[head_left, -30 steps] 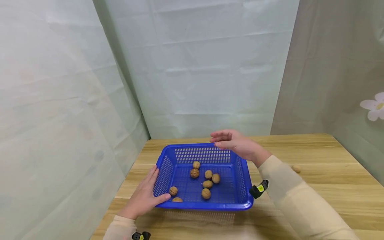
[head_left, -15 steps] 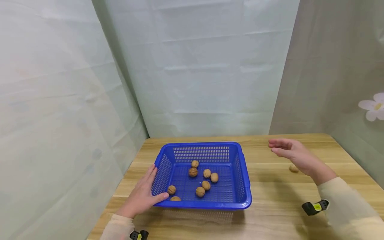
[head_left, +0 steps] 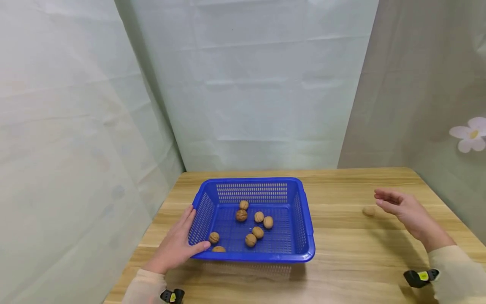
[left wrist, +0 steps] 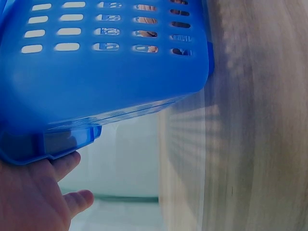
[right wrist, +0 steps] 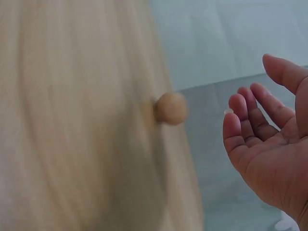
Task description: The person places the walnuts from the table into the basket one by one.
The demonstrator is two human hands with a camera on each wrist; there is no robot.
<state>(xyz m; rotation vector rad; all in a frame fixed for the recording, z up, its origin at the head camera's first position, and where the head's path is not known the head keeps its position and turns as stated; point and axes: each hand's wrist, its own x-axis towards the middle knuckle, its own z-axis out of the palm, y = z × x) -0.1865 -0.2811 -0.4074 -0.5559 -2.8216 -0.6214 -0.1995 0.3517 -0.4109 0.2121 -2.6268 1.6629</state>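
Note:
A blue plastic basket (head_left: 262,257) with slotted walls holds several walnuts (head_left: 250,240) scattered over its floor. At its near left corner my left hand (head_left: 178,242) rests on the rim, thumb laid over the corner and straight fingers along the left side. The left wrist view shows the basket's outer wall (left wrist: 106,77) close up, with two fingertips reaching past the rim. To the right, my right hand (head_left: 408,213) hovers over the table, fingers relaxed around nothing. A single loose walnut (head_left: 368,211) lies on the wood just left of it; the right wrist view shows this walnut (right wrist: 172,109) blurred.
The wooden table (head_left: 338,240) runs under everything, its far edge close to a pale cloth backdrop (head_left: 258,84). More cloth hangs at the left and right sides. A black wrist camera (head_left: 420,278) is strapped to the right sleeve, another (head_left: 172,296) to the left.
My right hand has swung from above the basket's far right rim out to the right, near the loose walnut. One walnut in the basket has rolled slightly; the left hand stays at the corner.

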